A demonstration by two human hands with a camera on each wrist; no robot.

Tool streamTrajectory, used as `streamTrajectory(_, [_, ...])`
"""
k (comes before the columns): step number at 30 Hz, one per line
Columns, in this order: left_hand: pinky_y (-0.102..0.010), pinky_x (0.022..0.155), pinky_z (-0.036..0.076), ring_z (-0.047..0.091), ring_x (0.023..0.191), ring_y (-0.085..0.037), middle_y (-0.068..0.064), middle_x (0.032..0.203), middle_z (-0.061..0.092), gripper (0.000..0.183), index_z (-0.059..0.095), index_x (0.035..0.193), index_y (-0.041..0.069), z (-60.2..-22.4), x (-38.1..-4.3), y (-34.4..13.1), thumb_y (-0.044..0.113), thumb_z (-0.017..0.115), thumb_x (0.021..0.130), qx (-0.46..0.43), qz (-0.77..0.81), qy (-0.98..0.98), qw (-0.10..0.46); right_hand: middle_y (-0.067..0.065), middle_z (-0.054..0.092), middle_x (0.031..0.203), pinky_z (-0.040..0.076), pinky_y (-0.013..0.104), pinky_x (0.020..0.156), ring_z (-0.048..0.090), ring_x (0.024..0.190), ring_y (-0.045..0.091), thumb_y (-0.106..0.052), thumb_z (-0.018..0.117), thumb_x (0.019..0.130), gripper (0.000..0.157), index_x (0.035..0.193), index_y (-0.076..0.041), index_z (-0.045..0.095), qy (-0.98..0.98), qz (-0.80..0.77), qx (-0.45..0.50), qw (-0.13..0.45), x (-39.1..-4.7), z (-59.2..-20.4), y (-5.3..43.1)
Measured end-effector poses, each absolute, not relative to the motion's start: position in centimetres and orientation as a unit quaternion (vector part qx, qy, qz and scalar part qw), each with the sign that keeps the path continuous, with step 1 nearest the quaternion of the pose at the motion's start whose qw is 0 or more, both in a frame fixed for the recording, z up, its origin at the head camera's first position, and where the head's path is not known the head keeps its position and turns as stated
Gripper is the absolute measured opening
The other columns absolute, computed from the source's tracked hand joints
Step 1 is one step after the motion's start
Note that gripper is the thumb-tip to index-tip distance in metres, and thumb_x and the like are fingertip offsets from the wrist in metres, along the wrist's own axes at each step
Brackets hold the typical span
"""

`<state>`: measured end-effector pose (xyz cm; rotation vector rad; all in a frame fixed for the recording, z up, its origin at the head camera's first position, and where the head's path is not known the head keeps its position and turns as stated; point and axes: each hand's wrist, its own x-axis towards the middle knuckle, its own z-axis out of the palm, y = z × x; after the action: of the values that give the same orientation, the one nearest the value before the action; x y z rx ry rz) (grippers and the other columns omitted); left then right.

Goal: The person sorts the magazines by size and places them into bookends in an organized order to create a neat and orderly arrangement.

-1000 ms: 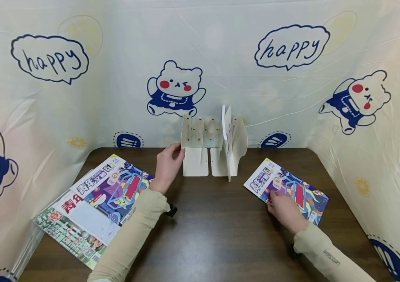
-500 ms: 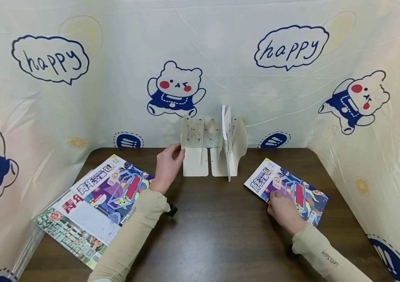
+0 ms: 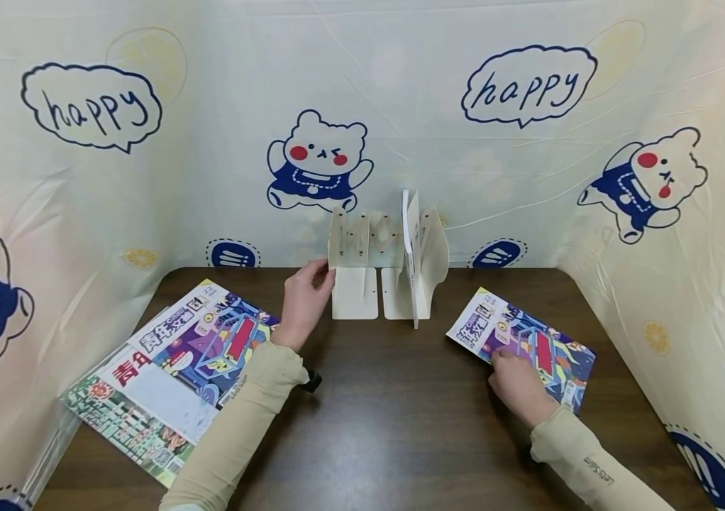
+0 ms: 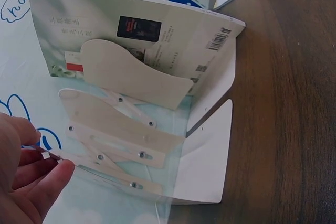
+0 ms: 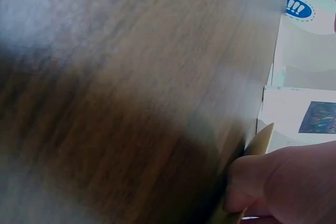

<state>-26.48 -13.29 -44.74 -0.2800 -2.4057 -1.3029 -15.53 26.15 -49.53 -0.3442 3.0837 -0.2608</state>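
Observation:
A white adjustable book rack (image 3: 355,292) stands at the table's back edge. My left hand (image 3: 303,301) pinches the edge of its left end panel between thumb and fingers; the left wrist view shows this grip on the thin panel (image 4: 89,169). One book (image 4: 173,30) stands upright between the rack's right-hand dividers. My right hand (image 3: 521,387) grips the near edge of a colourful magazine (image 3: 544,348) at the table's right side. In the right wrist view, thumb and fingers (image 5: 249,179) close on the magazine's edge (image 5: 261,139).
Several overlapping magazines (image 3: 164,369) lie at the left of the dark wooden table (image 3: 388,426), partly under the left forearm. A printed curtain (image 3: 439,156) with cartoon bears encloses the back and both sides.
The magazine in my right hand has tilted slightly, its left corner shifting a little to the right. My right hand has moved slightly rightward. My left hand and the rack stay still.

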Motion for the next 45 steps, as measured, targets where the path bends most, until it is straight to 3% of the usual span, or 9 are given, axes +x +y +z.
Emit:
streamTrajectory(6, [-0.047, 0.092, 0.060, 0.071, 0.111, -0.033, -0.021, 0.127, 0.071, 0.034, 0.067, 0.134, 0.001, -44.6, -26.5, -13.3, 0.016, 0.067, 0.103, -0.103, -0.464, -0.857, 0.196, 0.014, 0.068, 0.073, 0.057, 0.046, 0.059, 0.062, 0.061, 0.028, -0.001, 0.074, 0.088, 0.006, 0.085, 0.000, 0.069, 0.991, -0.104, -0.084, 0.005, -15.3, -49.3, 26.4])
streamTrajectory(18, [-0.045, 0.093, 0.059, 0.071, 0.113, -0.032, -0.018, 0.128, 0.071, 0.035, 0.067, 0.135, 0.003, -44.7, -26.4, -13.3, 0.018, 0.067, 0.103, -0.096, -0.466, -0.859, 0.190, 0.018, 0.075, 0.088, 0.063, 0.050, 0.075, 0.072, 0.076, 0.032, -0.001, 0.076, 0.091, 0.016, 0.106, 0.006, 0.074, 0.984, -0.158, -0.078, 0.018, -14.9, -49.2, 27.1])
streamTrajectory(25, [-0.047, 0.094, 0.059, 0.070, 0.114, -0.034, -0.020, 0.129, 0.070, 0.036, 0.066, 0.135, 0.002, -44.7, -26.4, -13.3, 0.018, 0.067, 0.103, -0.101, -0.469, -0.856, 0.190, 0.019, 0.074, 0.086, 0.061, 0.046, 0.068, 0.066, 0.067, 0.027, -0.001, 0.074, 0.092, 0.009, 0.101, 0.003, 0.073, 0.982, -0.174, -0.065, -0.015, -14.3, -49.3, 27.6])
streamTrajectory(31, [-0.047, 0.094, 0.059, 0.070, 0.114, -0.033, -0.019, 0.129, 0.070, 0.037, 0.065, 0.136, 0.002, -44.8, -26.4, -13.4, 0.015, 0.068, 0.103, -0.103, -0.469, -0.856, 0.189, 0.024, 0.074, 0.086, 0.058, 0.048, 0.062, 0.065, 0.064, 0.029, 0.000, 0.074, 0.091, 0.006, 0.096, 0.003, 0.073, 0.981, -0.176, -0.065, -0.056, -13.8, -49.1, 27.8])
streamTrajectory(38, [-0.046, 0.092, 0.060, 0.071, 0.111, -0.033, -0.021, 0.127, 0.071, 0.034, 0.067, 0.134, 0.002, -44.8, -26.6, -13.4, 0.017, 0.068, 0.103, -0.106, -0.465, -0.856, 0.199, 0.025, 0.073, 0.081, 0.052, 0.047, 0.054, 0.063, 0.058, 0.028, 0.002, 0.074, 0.090, 0.013, 0.103, 0.005, 0.075, 0.970, -0.195, -0.075, -0.127, -13.1, -48.6, 27.9])
streamTrajectory(45, [-0.045, 0.089, 0.061, 0.071, 0.109, -0.032, -0.018, 0.122, 0.072, 0.032, 0.069, 0.132, 0.002, -44.9, -26.6, -13.3, 0.011, 0.070, 0.101, -0.104, -0.466, -0.855, 0.204, 0.029, 0.075, 0.096, 0.055, 0.064, 0.075, 0.072, 0.077, 0.045, 0.006, 0.075, 0.088, 0.025, 0.112, 0.005, 0.077, 0.954, -0.204, -0.085, -0.202, -12.6, -48.4, 28.2])
